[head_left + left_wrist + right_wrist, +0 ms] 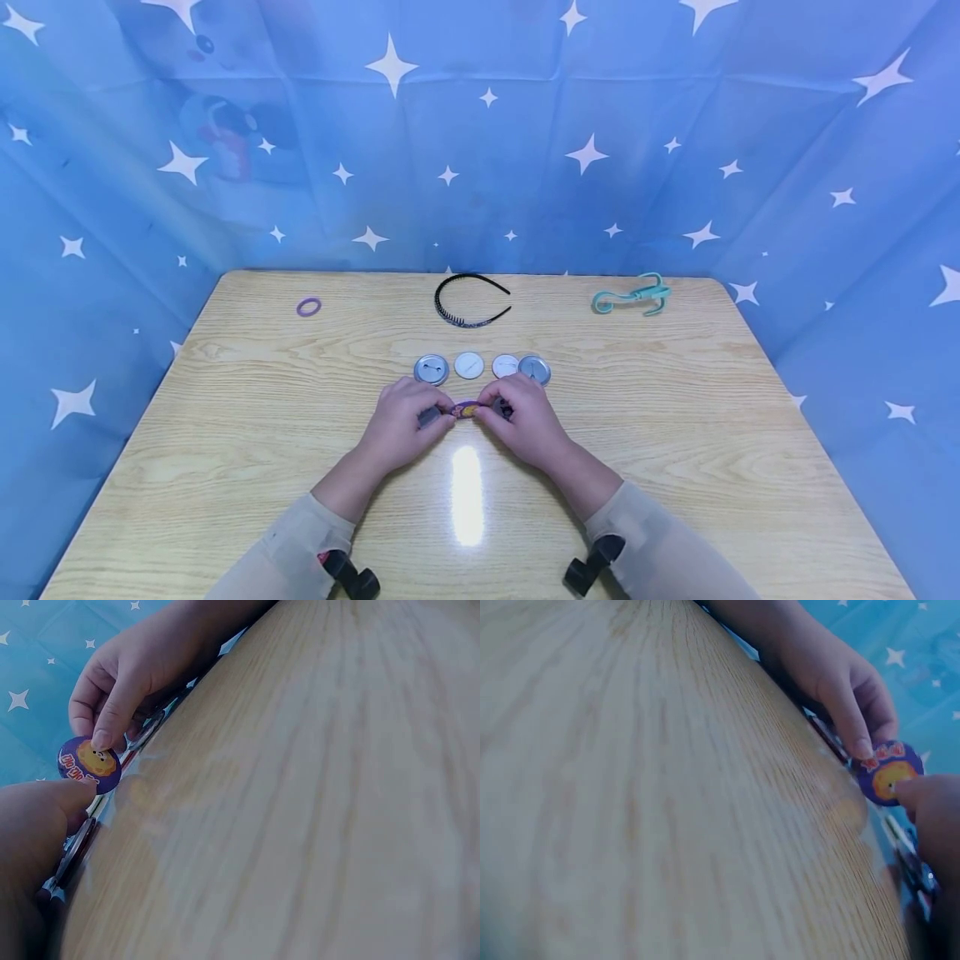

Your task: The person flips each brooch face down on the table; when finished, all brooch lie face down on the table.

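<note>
A round purple button badge (467, 409), printed with a yellow cartoon face and red lettering, is held upright-ish between both hands. My left hand (401, 423) pinches its left edge between thumb and fingers. At the opposite edge, my right hand (528, 421) pinches it the same way. In the left wrist view the printed badge face (96, 761) shows. Just beyond the hands lie a silver pin-back disc (431, 369), a white disc (469, 365), another white disc (505, 365) and a second silver disc (535, 369). Small dark pieces under both hands are partly hidden.
Toward the back of the wooden table (225, 467) lie a purple ring (308, 307), a black toothed headband (452, 317) and a teal object with curled arms (645, 292). Behind the table hangs a blue star-printed curtain (480, 167).
</note>
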`<state>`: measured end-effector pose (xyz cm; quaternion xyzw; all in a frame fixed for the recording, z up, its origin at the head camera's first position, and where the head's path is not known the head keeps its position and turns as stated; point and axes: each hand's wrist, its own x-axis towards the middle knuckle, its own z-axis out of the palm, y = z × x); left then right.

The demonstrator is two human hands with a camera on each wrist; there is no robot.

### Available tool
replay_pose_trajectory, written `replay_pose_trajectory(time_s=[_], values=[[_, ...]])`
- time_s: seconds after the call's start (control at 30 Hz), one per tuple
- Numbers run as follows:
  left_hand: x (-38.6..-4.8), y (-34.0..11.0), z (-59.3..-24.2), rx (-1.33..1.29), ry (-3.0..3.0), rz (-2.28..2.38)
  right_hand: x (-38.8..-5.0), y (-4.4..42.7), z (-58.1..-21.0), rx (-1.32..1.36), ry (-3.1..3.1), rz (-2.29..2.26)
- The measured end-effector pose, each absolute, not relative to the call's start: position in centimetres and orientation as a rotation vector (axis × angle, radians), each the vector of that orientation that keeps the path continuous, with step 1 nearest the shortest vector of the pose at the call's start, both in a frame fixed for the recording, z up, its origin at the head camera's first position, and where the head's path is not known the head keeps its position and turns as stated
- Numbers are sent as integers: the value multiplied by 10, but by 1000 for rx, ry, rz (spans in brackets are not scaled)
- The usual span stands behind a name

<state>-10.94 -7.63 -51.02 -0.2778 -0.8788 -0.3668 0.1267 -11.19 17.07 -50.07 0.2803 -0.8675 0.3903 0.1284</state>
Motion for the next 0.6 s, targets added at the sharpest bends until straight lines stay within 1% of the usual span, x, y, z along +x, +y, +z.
replay_pose_trajectory(time_s=[0.6], values=[[-110, -77, -513, -805, -2567, -1059, -114, 170, -502, 876, -2502, 1098]])
